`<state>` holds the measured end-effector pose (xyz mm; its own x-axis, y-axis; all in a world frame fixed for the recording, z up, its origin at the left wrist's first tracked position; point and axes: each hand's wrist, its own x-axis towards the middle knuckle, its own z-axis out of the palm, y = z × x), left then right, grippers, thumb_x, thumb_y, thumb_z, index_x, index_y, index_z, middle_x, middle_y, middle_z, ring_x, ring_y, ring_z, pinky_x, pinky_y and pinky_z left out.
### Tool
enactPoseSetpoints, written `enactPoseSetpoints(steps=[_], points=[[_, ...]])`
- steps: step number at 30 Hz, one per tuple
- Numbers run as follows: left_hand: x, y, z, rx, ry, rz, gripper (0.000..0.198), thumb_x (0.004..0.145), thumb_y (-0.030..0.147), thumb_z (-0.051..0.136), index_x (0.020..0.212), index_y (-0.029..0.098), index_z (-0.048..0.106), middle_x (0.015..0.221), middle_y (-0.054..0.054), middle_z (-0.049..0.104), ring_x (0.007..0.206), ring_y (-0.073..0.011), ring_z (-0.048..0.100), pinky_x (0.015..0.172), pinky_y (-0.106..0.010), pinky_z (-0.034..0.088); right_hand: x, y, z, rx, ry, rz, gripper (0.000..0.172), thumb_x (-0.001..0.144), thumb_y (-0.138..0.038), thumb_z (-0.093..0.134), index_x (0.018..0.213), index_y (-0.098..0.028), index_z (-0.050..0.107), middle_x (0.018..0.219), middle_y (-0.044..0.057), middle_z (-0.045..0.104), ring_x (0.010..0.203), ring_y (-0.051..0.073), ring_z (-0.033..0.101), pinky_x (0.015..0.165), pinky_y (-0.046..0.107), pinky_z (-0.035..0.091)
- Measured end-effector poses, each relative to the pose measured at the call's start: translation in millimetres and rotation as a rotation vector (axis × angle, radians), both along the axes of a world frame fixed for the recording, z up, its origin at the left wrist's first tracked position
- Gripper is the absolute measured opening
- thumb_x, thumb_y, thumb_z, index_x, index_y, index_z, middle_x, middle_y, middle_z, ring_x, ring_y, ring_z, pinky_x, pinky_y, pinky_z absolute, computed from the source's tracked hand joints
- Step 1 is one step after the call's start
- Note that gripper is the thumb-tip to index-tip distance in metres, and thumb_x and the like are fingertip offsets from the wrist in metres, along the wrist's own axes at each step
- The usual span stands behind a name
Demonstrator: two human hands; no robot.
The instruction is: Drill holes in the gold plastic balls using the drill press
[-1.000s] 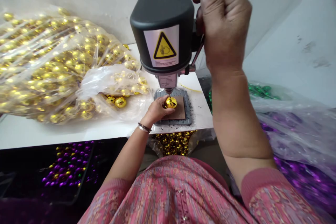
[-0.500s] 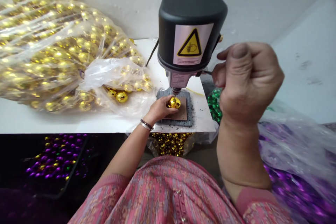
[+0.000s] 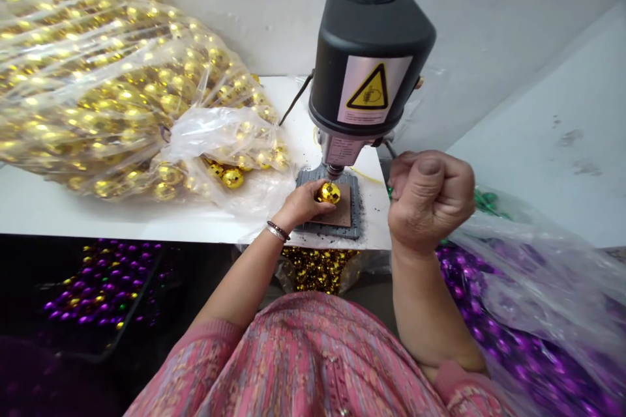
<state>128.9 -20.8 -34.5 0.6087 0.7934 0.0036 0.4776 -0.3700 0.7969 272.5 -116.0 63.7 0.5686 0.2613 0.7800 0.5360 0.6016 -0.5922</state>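
Observation:
A shiny gold faceted ball (image 3: 330,193) is gripped between the thumb and fingers of my left hand (image 3: 302,204), on a brown board (image 3: 342,208) over the grey base (image 3: 353,230) of a small drill press (image 3: 374,58). The chuck (image 3: 334,171) is right above the ball, and the bit meets its top; how deep it is in cannot be told. My right hand (image 3: 430,199) is closed in a fist round the end of the press's feed lever (image 3: 390,148). The fist hides most of the lever.
A big clear bag of gold balls (image 3: 117,91) fills the table's left side, with loose gold balls (image 3: 233,178) by its mouth. Gold balls (image 3: 317,267) lie below the front edge. Purple balls (image 3: 528,352) in plastic are at right, and more purple balls (image 3: 102,280) at lower left.
My right hand has come down and inward with the lever. The chuck sits close over the ball in both frames, and my left hand keeps its hold. The whole view has shifted slightly.

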Motion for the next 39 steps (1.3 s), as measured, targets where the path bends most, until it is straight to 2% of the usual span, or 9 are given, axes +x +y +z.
enactPoseSetpoints(steps=[8, 13, 16, 21, 24, 28, 36, 37, 39], points=[[2, -3, 4.8, -0.042, -0.013, 0.05, 0.045, 0.068, 0.029, 0.083, 0.111, 0.023, 0.072, 0.1, -0.003, 0.077, 0.092, -0.0237, 0.069, 0.081, -0.031, 0.054, -5, 4, -5.2, 0.146, 0.031, 0.107, 0.019, 0.096, -0.032, 0.05, 0.082, -0.02, 0.055, 0.054, -0.007, 0.043, 0.046, 0.002, 0.042, 0.053, 0.021, 0.041], [2, -3, 4.8, -0.053, 0.002, 0.05, 0.047, 0.069, 0.031, 0.082, 0.113, 0.02, 0.071, 0.102, -0.005, 0.076, 0.093, -0.0238, 0.069, 0.084, -0.032, 0.054, -5, 6, -15.7, 0.169, 0.018, 0.136, 0.025, 0.097, -0.032, 0.049, 0.077, -0.018, 0.048, 0.048, -0.009, 0.035, 0.046, 0.001, 0.043, 0.061, 0.022, 0.049], [3, -3, 3.4, -0.059, -0.002, 0.039, 0.05, 0.071, 0.03, 0.081, 0.118, 0.019, 0.07, 0.106, -0.006, 0.076, 0.096, -0.0247, 0.069, 0.086, -0.034, 0.054, -5, 7, -3.6, 0.176, 0.023, 0.142, 0.026, 0.098, -0.035, 0.047, 0.078, -0.018, 0.048, 0.049, -0.009, 0.035, 0.046, 0.001, 0.043, 0.058, 0.02, 0.046], [-1, -13, 3.6, -0.056, -0.04, 0.081, 0.065, 0.069, 0.025, 0.082, 0.132, 0.017, 0.065, 0.118, -0.009, 0.074, 0.104, -0.0257, 0.069, 0.094, -0.037, 0.054, 2, 19, 44.5, 0.138, 0.053, 0.138, 0.026, 0.095, -0.04, 0.052, 0.084, -0.016, 0.054, 0.062, -0.008, 0.045, 0.05, -0.002, 0.045, 0.052, 0.017, 0.042], [-15, -24, 5.2, -0.037, -0.078, 0.054, 0.068, 0.069, 0.023, 0.082, 0.134, 0.017, 0.063, 0.122, -0.009, 0.073, 0.109, -0.0259, 0.068, 0.098, -0.038, 0.053, 8, 27, 60.7, 0.088, 0.046, 0.166, 0.031, 0.093, -0.044, 0.053, 0.084, -0.014, 0.053, 0.064, -0.009, 0.046, 0.048, -0.004, 0.043, 0.048, 0.016, 0.04], [-38, -41, 7.4, -0.022, -0.12, -0.037, 0.068, 0.069, 0.021, 0.081, 0.134, 0.02, 0.063, 0.13, -0.009, 0.071, 0.116, -0.0259, 0.067, 0.105, -0.04, 0.051, 8, 30, 61.0, 0.12, 0.052, 0.163, 0.03, 0.092, -0.043, 0.052, 0.084, -0.014, 0.051, 0.066, -0.01, 0.047, 0.048, -0.006, 0.044, 0.049, 0.013, 0.039], [-70, -60, 14.9, -0.08, 0.0, -0.286, 0.077, 0.066, 0.037, 0.089, 0.138, 0.025, 0.062, 0.13, -0.009, 0.072, 0.107, -0.025, 0.07, 0.095, -0.039, 0.056, 6, 26, 57.5, 0.104, 0.082, 0.153, 0.029, 0.091, -0.043, 0.053, 0.082, -0.016, 0.056, 0.066, -0.011, 0.054, 0.048, -0.006, 0.048, 0.052, 0.016, 0.038], [-74, -56, 15.3, -0.074, 0.023, -0.253, 0.076, 0.068, 0.039, 0.088, 0.138, 0.025, 0.062, 0.127, -0.009, 0.073, 0.102, -0.024, 0.07, 0.092, -0.037, 0.056, 6, 25, 57.2, 0.102, 0.093, 0.147, 0.029, 0.09, -0.044, 0.054, 0.081, -0.016, 0.056, 0.068, -0.011, 0.055, 0.049, -0.005, 0.049, 0.052, 0.017, 0.039], [-85, -39, 16.3, -0.026, 0.061, -0.031, 0.061, 0.079, 0.041, 0.078, 0.135, 0.022, 0.064, 0.123, -0.01, 0.074, 0.095, -0.0227, 0.071, 0.089, -0.037, 0.057, 5, 23, 56.4, 0.111, 0.111, 0.149, 0.029, 0.09, -0.044, 0.055, 0.081, -0.017, 0.057, 0.072, -0.009, 0.058, 0.051, -0.004, 0.051, 0.053, 0.019, 0.04]])
